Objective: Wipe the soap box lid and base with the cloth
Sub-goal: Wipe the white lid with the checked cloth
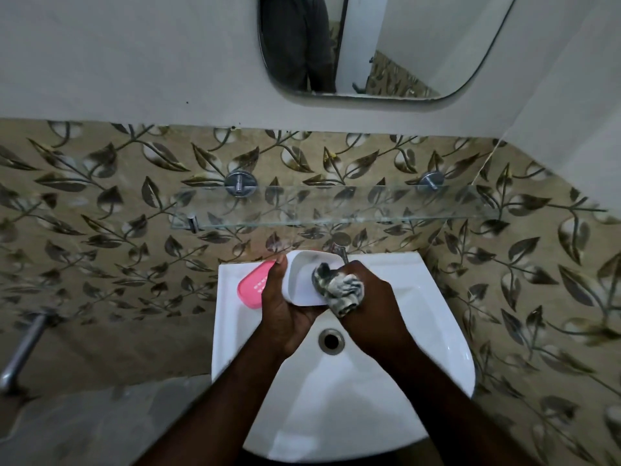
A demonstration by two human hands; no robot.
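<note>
Your left hand [285, 314] grips the white half [302, 277] of the soap box above the back part of the sink [228, 331]. The thumb lies along its left wall and the fingers are underneath, so the open side faces you. Your right hand [373, 297] is closed around the bunched cloth [339, 290] and presses it into the right inner side of this half. The pink half [252, 284] lies on the back left rim of the sink, just beside your left hand and partly hidden by it. I cannot tell which half is the lid and which is the base.

The first risk, I think, is the white half itself. It is smooth plastic, maybe wet, and you hold it mostly from one side while the cloth pushes from the other. If you push too strongly, it can turn in your fingers or slip out and drop into the sink, toward the drain [331, 341]. The second risk is the pink half: it sits on the narrow rim, and a wide move of your left wrist can push it off the sink. Also the tap [341, 252] stands at the back of the sink, directly behind your right hand, so a long stroke away from you can knock your knuckles on it.
</note>
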